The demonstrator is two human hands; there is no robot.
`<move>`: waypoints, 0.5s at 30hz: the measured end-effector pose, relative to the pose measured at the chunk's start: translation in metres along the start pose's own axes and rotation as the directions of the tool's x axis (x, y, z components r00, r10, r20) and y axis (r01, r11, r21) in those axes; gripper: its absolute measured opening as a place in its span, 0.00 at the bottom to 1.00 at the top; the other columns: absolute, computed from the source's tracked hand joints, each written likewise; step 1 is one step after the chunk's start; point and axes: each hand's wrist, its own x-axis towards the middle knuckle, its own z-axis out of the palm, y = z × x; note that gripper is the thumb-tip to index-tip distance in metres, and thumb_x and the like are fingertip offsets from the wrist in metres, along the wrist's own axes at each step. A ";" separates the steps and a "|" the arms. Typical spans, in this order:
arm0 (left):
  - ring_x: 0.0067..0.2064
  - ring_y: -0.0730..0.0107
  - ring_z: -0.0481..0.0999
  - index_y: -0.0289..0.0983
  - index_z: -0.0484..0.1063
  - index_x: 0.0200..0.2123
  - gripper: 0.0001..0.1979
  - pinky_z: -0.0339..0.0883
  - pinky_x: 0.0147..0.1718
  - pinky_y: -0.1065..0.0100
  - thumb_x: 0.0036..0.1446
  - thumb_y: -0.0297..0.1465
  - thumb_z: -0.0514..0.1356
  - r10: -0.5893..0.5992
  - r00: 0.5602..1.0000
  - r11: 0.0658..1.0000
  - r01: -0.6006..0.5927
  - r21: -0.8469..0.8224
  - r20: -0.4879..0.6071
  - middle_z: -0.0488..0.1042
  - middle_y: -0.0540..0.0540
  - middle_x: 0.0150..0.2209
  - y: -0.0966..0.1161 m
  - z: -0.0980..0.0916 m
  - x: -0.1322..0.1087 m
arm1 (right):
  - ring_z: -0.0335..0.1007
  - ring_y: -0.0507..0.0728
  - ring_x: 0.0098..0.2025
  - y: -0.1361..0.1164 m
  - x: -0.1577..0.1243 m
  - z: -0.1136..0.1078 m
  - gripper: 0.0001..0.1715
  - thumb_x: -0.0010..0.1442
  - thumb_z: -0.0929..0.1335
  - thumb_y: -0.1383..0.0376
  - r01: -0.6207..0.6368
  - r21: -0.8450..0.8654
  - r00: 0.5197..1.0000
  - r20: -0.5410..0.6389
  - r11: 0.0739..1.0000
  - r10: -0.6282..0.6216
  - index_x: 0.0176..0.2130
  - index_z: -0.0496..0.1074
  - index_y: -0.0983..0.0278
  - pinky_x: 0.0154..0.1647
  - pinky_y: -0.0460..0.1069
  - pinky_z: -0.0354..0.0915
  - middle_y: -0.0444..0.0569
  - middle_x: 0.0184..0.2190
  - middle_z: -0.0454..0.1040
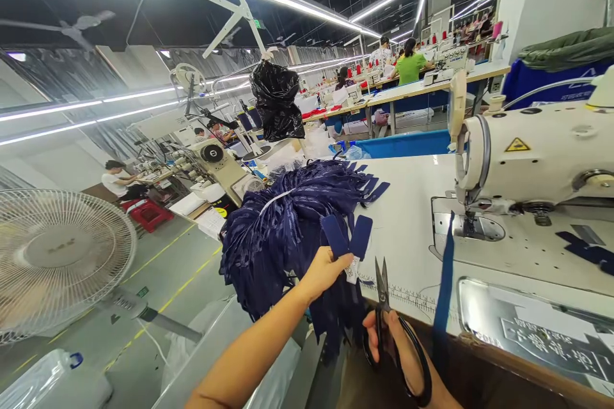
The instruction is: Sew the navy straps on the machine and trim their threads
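Observation:
Between the thumb and fingers of my left hand (pixel 328 273) is a navy fabric strip (pixel 361 236), its two flat ends standing up in a V. A small white label (pixel 352 270) with print hangs just below my thumb. My right hand (pixel 400 339) is closed around the black handles of a pair of scissors (pixel 382 287). The blades point upward, slightly apart, to the right of the label, with nothing between them. Behind my left hand lies a big bundle of navy strips (pixel 288 217), bound with a white tie (pixel 275 200) and draped over the table edge.
A sewing machine (pixel 537 153) stands at the right on the white table (pixel 407 185). A blue strip (pixel 445 281) hangs from its needle area over the table edge. Dark cut pieces (pixel 588 249) lie further right. A large fan (pixel 62 255) stands left. Several people sit at machines behind.

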 end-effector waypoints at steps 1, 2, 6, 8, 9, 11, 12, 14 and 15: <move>0.24 0.76 0.63 0.32 0.72 0.21 0.18 0.56 0.23 0.74 0.41 0.43 0.63 -0.003 1.000 1.000 0.003 -0.004 0.000 0.69 0.50 0.22 0.002 0.002 0.001 | 0.59 0.50 0.19 0.000 0.001 0.001 0.32 0.53 0.59 0.39 -0.015 0.002 1.000 -0.009 1.000 0.015 0.31 0.66 0.66 0.20 0.47 0.56 0.43 0.19 0.63; 0.24 0.76 0.63 0.32 0.72 0.21 0.18 0.56 0.23 0.74 0.41 0.43 0.63 -0.004 1.000 1.000 0.004 -0.002 0.003 0.69 0.50 0.22 0.003 0.004 0.001 | 0.59 0.50 0.19 -0.001 0.002 0.002 0.32 0.53 0.59 0.40 -0.024 -0.014 0.999 -0.023 1.000 0.024 0.31 0.66 0.65 0.21 0.47 0.56 0.43 0.19 0.63; 0.26 0.75 0.64 0.31 0.73 0.23 0.16 0.57 0.25 0.73 0.42 0.41 0.63 0.015 0.999 0.999 -0.016 0.030 0.031 0.70 0.49 0.24 0.012 0.012 0.004 | 0.60 0.50 0.20 -0.012 0.007 0.005 0.29 0.54 0.59 0.41 0.009 -0.135 0.996 -0.086 0.991 -0.021 0.30 0.64 0.65 0.23 0.47 0.56 0.42 0.18 0.63; 0.26 0.75 0.64 0.32 0.73 0.22 0.15 0.57 0.25 0.73 0.43 0.40 0.62 0.018 0.999 0.998 -0.020 0.053 0.038 0.69 0.50 0.24 0.016 0.015 0.005 | 0.58 0.49 0.18 -0.017 0.009 0.005 0.31 0.52 0.59 0.39 0.019 -0.152 0.993 -0.111 0.988 -0.036 0.28 0.64 0.65 0.20 0.46 0.53 0.41 0.16 0.62; 0.26 0.75 0.63 0.32 0.72 0.21 0.14 0.57 0.25 0.74 0.43 0.40 0.62 0.014 0.999 0.998 -0.017 0.060 0.038 0.69 0.50 0.23 0.017 0.016 0.005 | 0.56 0.49 0.16 -0.018 0.009 0.005 0.32 0.51 0.59 0.38 0.018 -0.149 0.991 -0.129 0.989 -0.038 0.27 0.63 0.65 0.18 0.46 0.52 0.41 0.15 0.60; 0.24 0.76 0.62 0.32 0.71 0.20 0.14 0.56 0.24 0.74 0.43 0.39 0.62 0.003 1.000 0.998 -0.005 0.060 0.026 0.68 0.51 0.22 0.019 0.017 0.006 | 0.52 0.48 0.13 -0.020 0.008 0.004 0.34 0.48 0.60 0.36 0.001 -0.129 0.988 -0.153 0.992 -0.020 0.26 0.63 0.65 0.15 0.45 0.50 0.40 0.14 0.58; 0.24 0.77 0.61 0.32 0.71 0.20 0.14 0.55 0.23 0.74 0.43 0.38 0.62 -0.004 1.000 0.998 0.002 0.058 0.018 0.67 0.51 0.21 0.019 0.018 0.007 | 0.51 0.47 0.13 -0.020 0.007 0.004 0.34 0.47 0.61 0.36 -0.009 -0.115 0.987 -0.158 0.993 -0.009 0.25 0.63 0.65 0.14 0.45 0.49 0.39 0.13 0.57; 0.22 0.78 0.59 0.32 0.70 0.20 0.13 0.53 0.22 0.75 0.42 0.38 0.62 -0.018 1.000 0.998 0.017 0.056 0.008 0.66 0.51 0.20 0.019 0.021 0.008 | 0.51 0.47 0.12 -0.019 0.004 0.005 0.34 0.45 0.62 0.36 -0.029 -0.073 0.986 -0.168 0.997 0.017 0.24 0.63 0.64 0.13 0.45 0.49 0.39 0.13 0.57; 0.22 0.79 0.58 0.31 0.70 0.20 0.13 0.53 0.22 0.75 0.42 0.37 0.61 -0.023 1.000 0.998 0.022 0.059 0.007 0.65 0.52 0.20 0.018 0.023 0.009 | 0.50 0.47 0.12 -0.018 0.003 0.005 0.34 0.45 0.62 0.36 -0.034 -0.048 0.985 -0.173 0.998 0.025 0.24 0.63 0.65 0.13 0.45 0.49 0.39 0.12 0.57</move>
